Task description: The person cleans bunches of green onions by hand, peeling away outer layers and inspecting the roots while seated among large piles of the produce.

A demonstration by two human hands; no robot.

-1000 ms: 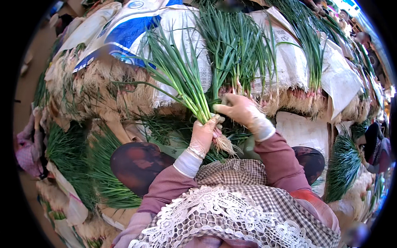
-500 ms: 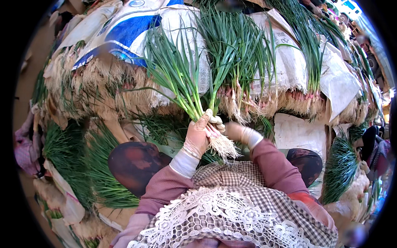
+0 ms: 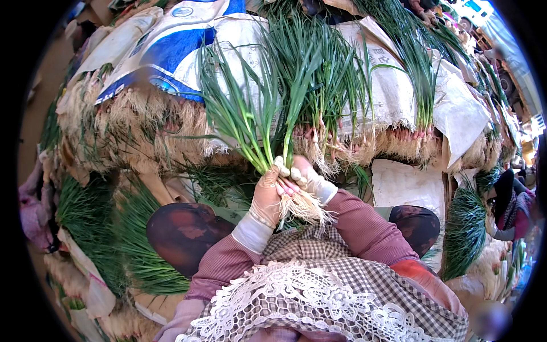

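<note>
My left hand (image 3: pixel 266 196) is closed round the lower stems of a bunch of green garlic (image 3: pixel 253 137), above my lap. Long flat leaves fan away from me, and pinkish bulbs with pale stringy roots (image 3: pixel 305 206) hang on the near side of my grip. My right hand (image 3: pixel 308 176) presses against the same bunch from the right, fingers curled at the stems just above the bulbs. Pale wrappings cover the fingers, and white cuffs show at both wrists. The fingers partly hide the stems and some bulbs.
Ahead lies a long heap of green garlic, roots toward me (image 3: pixel 154 117), partly covered by white sacks (image 3: pixel 390 85) and a blue-and-white sheet (image 3: pixel 176 51). Loose plants (image 3: pixel 325 108) rest on top. Leafy piles flank me at left (image 3: pixel 145 239) and right (image 3: pixel 467 233). Other people sit at both edges.
My right hand has come left from beside the bunch onto its stems. The left hand and the bunch have shifted slightly.
</note>
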